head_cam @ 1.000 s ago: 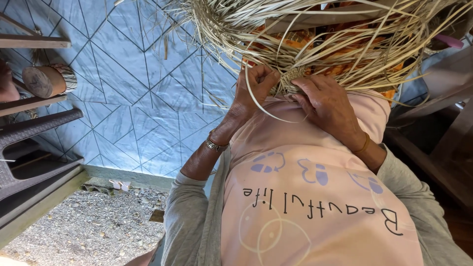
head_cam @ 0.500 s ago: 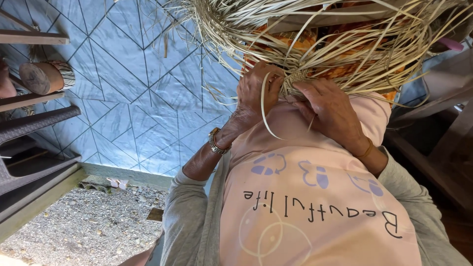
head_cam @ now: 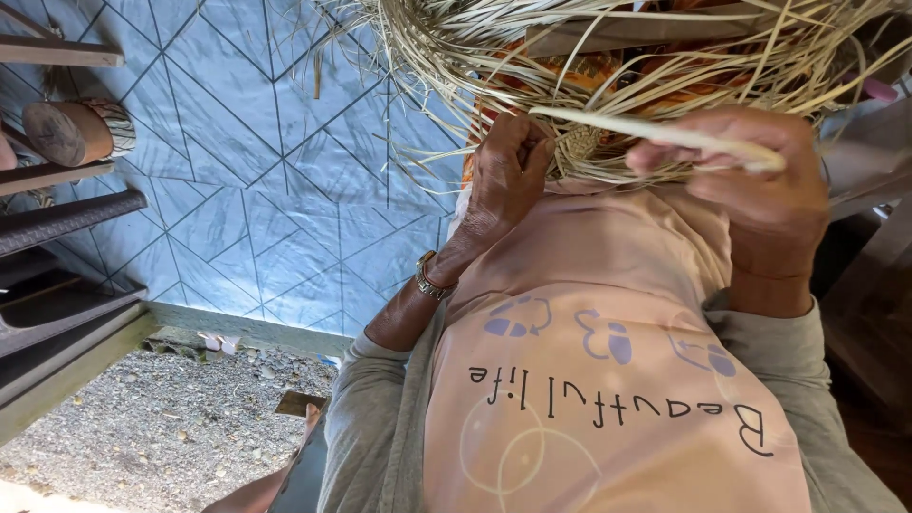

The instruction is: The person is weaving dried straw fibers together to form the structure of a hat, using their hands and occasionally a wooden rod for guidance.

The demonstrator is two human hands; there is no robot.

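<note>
A tangle of pale dried straw strands spreads out from a partly woven piece held just above my lap. My left hand, with a metal bracelet at the wrist, is closed in a fist on the woven edge and its strands. My right hand is raised at the right and pinches one wide pale strip, which runs taut from the weave across my fingers. Orange patterned cloth shows through the straw. My peach shirt with grey sleeves fills the lower part of the view.
A blue surface with a diamond line pattern lies to the left. A short log section rests on wooden slats at the far left. Gravel ground is at the lower left. Dark wooden furniture stands at the right.
My right hand has come away from the weave and moved right and up, drawing one strip out straight. My left hand stays gripped on the woven edge.
</note>
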